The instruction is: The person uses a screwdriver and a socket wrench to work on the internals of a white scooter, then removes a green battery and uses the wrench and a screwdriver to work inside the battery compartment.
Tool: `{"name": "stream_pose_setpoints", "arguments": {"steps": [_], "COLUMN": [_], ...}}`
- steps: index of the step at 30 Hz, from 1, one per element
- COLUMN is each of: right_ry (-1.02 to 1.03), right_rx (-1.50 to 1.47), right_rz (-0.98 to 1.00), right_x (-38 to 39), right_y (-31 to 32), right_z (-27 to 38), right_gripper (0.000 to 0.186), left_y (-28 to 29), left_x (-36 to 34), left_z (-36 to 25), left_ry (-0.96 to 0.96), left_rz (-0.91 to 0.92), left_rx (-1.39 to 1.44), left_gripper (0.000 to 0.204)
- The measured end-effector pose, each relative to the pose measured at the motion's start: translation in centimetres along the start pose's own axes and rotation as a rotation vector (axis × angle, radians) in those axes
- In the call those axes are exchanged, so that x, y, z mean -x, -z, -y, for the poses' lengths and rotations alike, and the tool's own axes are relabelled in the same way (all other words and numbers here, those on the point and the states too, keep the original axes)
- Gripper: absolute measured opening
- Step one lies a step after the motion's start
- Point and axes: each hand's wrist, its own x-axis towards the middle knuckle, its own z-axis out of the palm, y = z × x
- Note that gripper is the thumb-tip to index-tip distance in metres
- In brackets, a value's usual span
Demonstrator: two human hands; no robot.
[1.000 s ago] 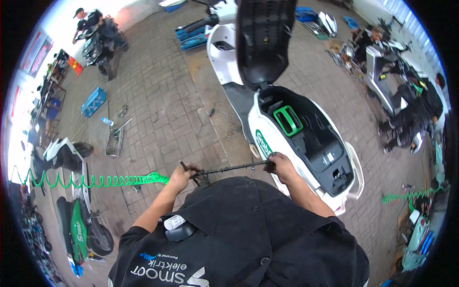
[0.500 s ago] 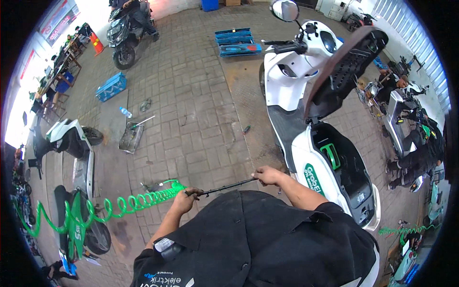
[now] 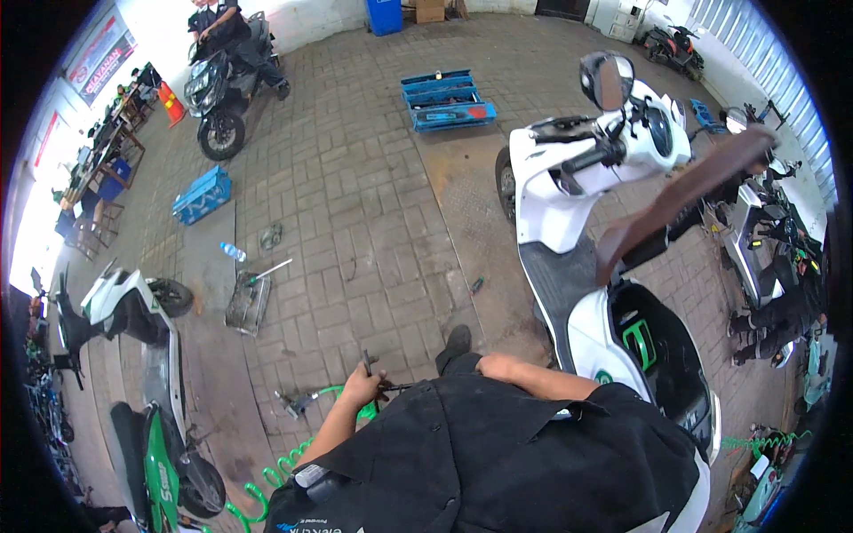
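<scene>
My left hand point(image 3: 360, 388) is closed round a thin dark rod-like or cable-like piece point(image 3: 368, 362). One end sticks up above the fist, and another part runs right toward my shirt. My right hand point(image 3: 499, 367) is low in front of my body, close to the white scooter point(image 3: 555, 218); its fingers are mostly hidden, so whether it still touches the dark piece is unclear. That scooter stands to my right with its brown seat point(image 3: 689, 191) tipped up over the black storage bay point(image 3: 662, 355), where a green part shows. Beside my left hand lies a green coiled air hose point(image 3: 267, 491).
A metal tray point(image 3: 246, 306), a plastic bottle point(image 3: 233, 251) and a blue toolbox point(image 3: 203, 194) are on the paving at left. Another blue toolbox point(image 3: 447, 102) lies open ahead. A green-and-white scooter point(image 3: 160, 355) stands left; a person sits on a dark scooter point(image 3: 209, 98) at far left.
My hands have come closer together and nearer my body; the dark piece is now mostly hidden. The view has shifted, a shoe shows ahead of my shirt, and the hose hangs lower.
</scene>
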Motion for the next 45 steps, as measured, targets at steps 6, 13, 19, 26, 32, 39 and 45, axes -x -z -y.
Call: {"name": "stream_pose_setpoints", "arguments": {"steps": [6, 13, 19, 26, 32, 39, 45], "right_ry": [0.171, 0.24, 0.049, -0.181, -0.393, -0.464, -0.463], "right_rx": [0.011, 0.163, -0.041, -0.312, -0.43, -0.261, -0.286], "right_rz": [0.022, -0.155, -0.325, -0.605, -0.632, 0.1, -0.03], "right_x": [-8.0, -16.4, -24.1, -29.4, -32.9, -40.7, -47.7], "right_y": [13.5, 33.1, 39.1, 45.6, 49.3, 46.2, 64.2], "right_z": [0.0, 1.3, -1.6, -2.9, -7.6, -20.4, -29.3], "right_gripper": [0.039, 0.045, 0.045, 0.045, 0.044, 0.043, 0.04], "left_y": [5.6, 13.1, 21.2, 29.1, 34.0, 38.7, 51.4], "left_x": [-12.0, -19.2, -32.1, -45.6, -55.3, -69.8, -69.3], "left_z": [0.1, -9.9, -21.7, -39.8, -47.4, -39.1, -37.8], "left_ry": [-0.008, 0.058, -0.063, -0.312, -0.432, 0.052, 0.217], "left_rz": [-0.116, -0.043, 0.391, 0.428, 0.311, 0.385, 0.317], "left_rx": [-0.162, 0.594, 0.035, -0.506, -0.752, -1.122, -0.976], "left_gripper": [0.069, 0.029, 0.043, 0.054, 0.052, 0.06, 0.056]}}
